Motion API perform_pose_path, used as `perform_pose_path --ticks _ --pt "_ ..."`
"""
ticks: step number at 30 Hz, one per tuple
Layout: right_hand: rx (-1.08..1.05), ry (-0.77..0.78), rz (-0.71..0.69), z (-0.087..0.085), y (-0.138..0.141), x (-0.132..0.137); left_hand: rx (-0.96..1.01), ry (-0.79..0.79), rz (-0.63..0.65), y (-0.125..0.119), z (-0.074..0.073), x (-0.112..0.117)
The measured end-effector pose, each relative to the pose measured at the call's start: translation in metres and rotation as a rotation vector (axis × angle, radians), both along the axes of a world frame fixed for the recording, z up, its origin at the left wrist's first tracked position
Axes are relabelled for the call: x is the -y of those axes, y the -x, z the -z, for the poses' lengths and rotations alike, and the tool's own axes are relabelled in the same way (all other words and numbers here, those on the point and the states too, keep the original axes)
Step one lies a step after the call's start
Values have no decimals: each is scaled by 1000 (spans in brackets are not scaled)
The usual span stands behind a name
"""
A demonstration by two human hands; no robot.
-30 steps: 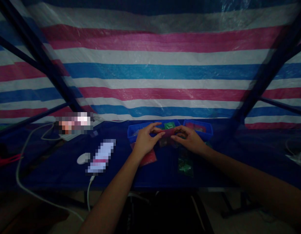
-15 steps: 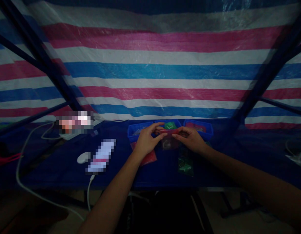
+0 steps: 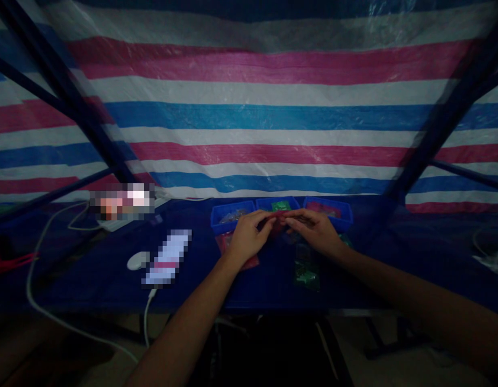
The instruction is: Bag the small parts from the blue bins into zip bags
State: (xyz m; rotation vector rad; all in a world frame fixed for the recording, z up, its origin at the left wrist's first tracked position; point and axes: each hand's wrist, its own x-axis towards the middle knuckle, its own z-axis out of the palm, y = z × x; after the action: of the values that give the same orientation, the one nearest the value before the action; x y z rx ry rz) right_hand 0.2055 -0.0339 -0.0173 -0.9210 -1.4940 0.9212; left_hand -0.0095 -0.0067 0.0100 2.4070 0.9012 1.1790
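Between my two hands is a small red plastic bag [image 3: 279,219], mostly hidden by the fingers. My left hand [image 3: 252,231] pinches its left side, and my right hand [image 3: 313,228] pinches its right side. Under my left wrist lies a red packet [image 3: 251,262] on the blue table. Below my right hand sits a green packet [image 3: 306,275]. Just behind the hands stand a left blue bin [image 3: 217,217] with small clear or metallic pieces, a middle blue bin [image 3: 263,203] with a green packet, and a right blue bin [image 3: 346,215] with red packets.
A phone [image 3: 168,258] with a blurred screen lies on the left, its white cable [image 3: 149,309] running off the front edge. Beside it is a round white object [image 3: 138,260]. A second blurred device [image 3: 123,201] stands farther back. Striped sheeting [image 3: 249,115] hangs behind the table.
The red bag's front, which hung visible below my fingers, is now mostly out of sight, folded or tipped. Both hands have turned slightly and drawn closer together.
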Motion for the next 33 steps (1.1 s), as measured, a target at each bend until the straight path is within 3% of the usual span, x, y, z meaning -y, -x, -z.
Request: perform_pose_path --ticks 3,5,10,16,19,23,27,29,33 --pt "4 -96 180 1 -3 -4 89 12 -98 3 0 -2" --pt "-9 -163 245 1 -5 -8 123 42 -83 3 0 -2" --pt "-6 -81 115 2 -5 -8 102 95 33 -1 1 1" --pt "-54 -10 158 5 -8 -12 136 -78 -93 -1 0 2" --pt "-102 22 146 4 -8 -14 70 -131 -28 -2 1 5" --pt "-117 48 30 0 -3 -7 -48 -89 106 -5 6 6" --pt "-89 32 -100 -7 0 3 -43 -94 60 -3 9 2" --pt "-50 -11 -45 -8 -1 6 -17 -97 12 -1 7 0" --pt "149 -245 297 -10 -6 6 2 -74 -22 0 1 1"
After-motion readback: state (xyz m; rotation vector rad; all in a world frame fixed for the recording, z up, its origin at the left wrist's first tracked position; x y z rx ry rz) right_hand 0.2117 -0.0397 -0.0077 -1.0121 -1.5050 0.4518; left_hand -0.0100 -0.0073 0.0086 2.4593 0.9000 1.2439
